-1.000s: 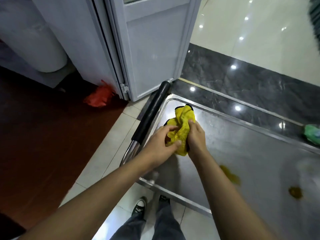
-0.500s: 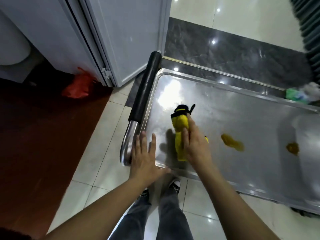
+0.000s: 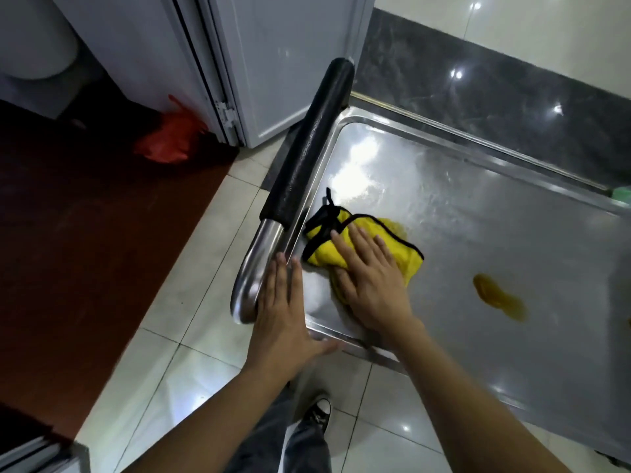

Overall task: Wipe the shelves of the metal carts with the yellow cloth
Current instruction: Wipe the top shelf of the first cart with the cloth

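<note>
— Pressing flat, the right hand [image 3: 370,285] lay on the yellow cloth [image 3: 362,247] with fingers straight and spread, low centre of the frame, at the near-left corner of the cart's top shelf [image 3: 478,213].

— And the spill?

— An orange-brown smear [image 3: 500,298] sat to the right of that hand, its long axis slanting down-right. The left hand [image 3: 285,322], fingers straight, rested on the shelf's corner rim beside the steel handle [image 3: 269,254], farther from the smear.

Cloth [image 3: 362,244] on shelf [image 3: 478,213], handle [image 3: 304,165] left
</note>
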`<control>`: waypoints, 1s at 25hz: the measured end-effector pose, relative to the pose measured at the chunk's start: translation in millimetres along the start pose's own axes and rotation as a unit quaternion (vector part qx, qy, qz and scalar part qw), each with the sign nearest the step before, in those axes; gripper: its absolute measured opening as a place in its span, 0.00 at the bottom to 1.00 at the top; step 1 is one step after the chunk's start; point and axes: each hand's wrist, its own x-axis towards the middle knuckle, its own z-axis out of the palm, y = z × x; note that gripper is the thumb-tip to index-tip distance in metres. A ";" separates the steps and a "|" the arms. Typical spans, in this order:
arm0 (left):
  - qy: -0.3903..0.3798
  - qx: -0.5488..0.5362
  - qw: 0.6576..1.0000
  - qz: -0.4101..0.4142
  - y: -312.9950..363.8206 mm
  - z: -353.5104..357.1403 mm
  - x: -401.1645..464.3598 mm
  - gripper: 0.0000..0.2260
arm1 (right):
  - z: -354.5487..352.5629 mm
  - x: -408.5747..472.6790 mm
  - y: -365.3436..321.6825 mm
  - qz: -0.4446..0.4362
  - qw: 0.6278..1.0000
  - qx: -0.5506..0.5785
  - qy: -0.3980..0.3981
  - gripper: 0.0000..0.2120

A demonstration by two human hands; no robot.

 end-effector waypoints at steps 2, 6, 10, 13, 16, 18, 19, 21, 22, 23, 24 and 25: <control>0.003 0.007 1.000 -0.003 -0.2 2.3 -0.3 0.68 | -2.4 36.1 7.3 0.044 0.999 -0.002 0.004 0.27; 0.006 -0.020 1.000 -0.016 -1.4 2.9 2.9 0.71 | -5.1 80.0 4.7 0.111 0.994 0.023 -0.002 0.27; -0.004 -0.044 0.999 -0.025 0.1 0.8 1.1 0.71 | 15.2 9.9 -47.8 0.065 0.997 0.032 0.001 0.27; -0.005 -0.038 0.999 -0.028 3.5 -1.4 -1.1 0.71 | 19.6 -26.4 -59.9 0.024 0.999 0.037 -0.029 0.27; -0.014 -0.061 0.997 -0.038 6.8 -5.9 -1.0 0.73 | 9.2 -0.2 -37.0 0.017 0.999 0.021 -0.041 0.27; -0.011 -0.073 0.996 -0.044 7.0 -6.4 -0.7 0.74 | 2.0 31.1 -22.4 0.070 0.996 0.036 -0.028 0.27; -0.006 -0.075 0.996 -0.043 7.1 -5.8 -0.1 0.74 | 1.4 39.6 -18.9 0.094 0.994 0.043 -0.023 0.27; -0.003 -0.083 0.996 -0.043 5.8 -5.8 1.2 0.74 | 4.7 33.7 -24.1 0.084 0.995 0.042 -0.021 0.27; -0.003 -0.083 0.996 -0.043 5.9 -6.0 1.5 0.74 | 6.9 20.0 -29.4 0.050 0.998 0.036 -0.026 0.27; -0.003 -0.077 0.996 -0.043 6.2 -5.5 0.5 0.73 | 9.9 0.8 -35.6 0.011 0.999 0.034 -0.035 0.27; -0.004 -0.069 0.997 -0.038 7.2 -5.3 0.2 0.72 | 12.3 -19.0 -39.5 -0.019 0.998 0.039 -0.043 0.27; -0.005 -0.064 0.997 -0.034 7.8 -4.9 -0.8 0.72 | 13.0 -34.0 -39.6 -0.038 0.996 0.048 -0.057 0.27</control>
